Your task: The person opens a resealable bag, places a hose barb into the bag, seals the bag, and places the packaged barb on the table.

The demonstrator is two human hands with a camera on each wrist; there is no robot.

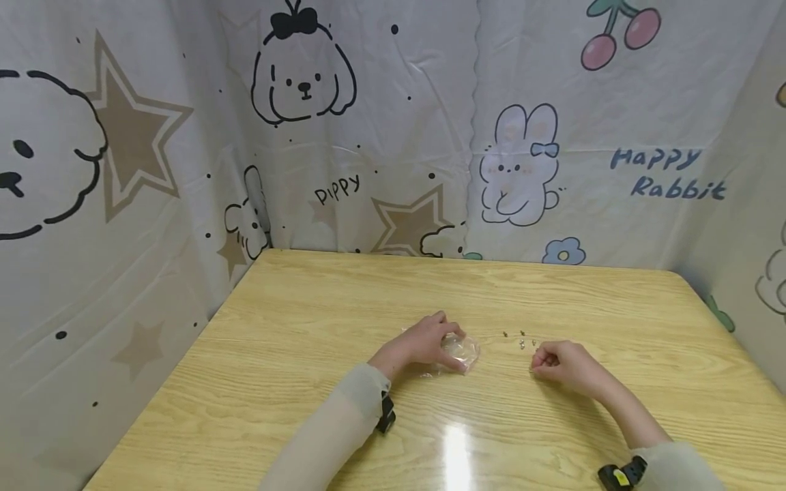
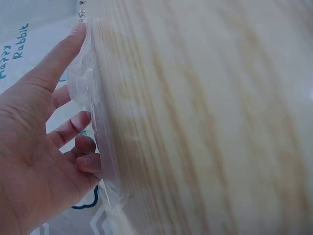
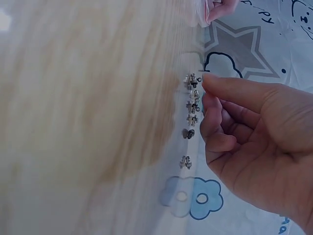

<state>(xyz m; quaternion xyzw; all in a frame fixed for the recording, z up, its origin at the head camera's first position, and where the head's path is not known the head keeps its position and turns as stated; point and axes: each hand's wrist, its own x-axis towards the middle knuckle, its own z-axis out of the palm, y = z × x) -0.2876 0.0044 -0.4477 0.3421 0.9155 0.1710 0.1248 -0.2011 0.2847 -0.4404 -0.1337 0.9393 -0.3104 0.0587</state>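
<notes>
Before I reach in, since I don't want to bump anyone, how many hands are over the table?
2: the left hand holding the clear plastic, and the right hand beside the small metal pieces. No other hand shows.

Soft light, bright glare
A white reflection [image 1: 456, 455] streaks the bench [image 1: 276, 334]; both wrist views look hazy, close wood grain [image 2: 195, 107] blurred.
</notes>
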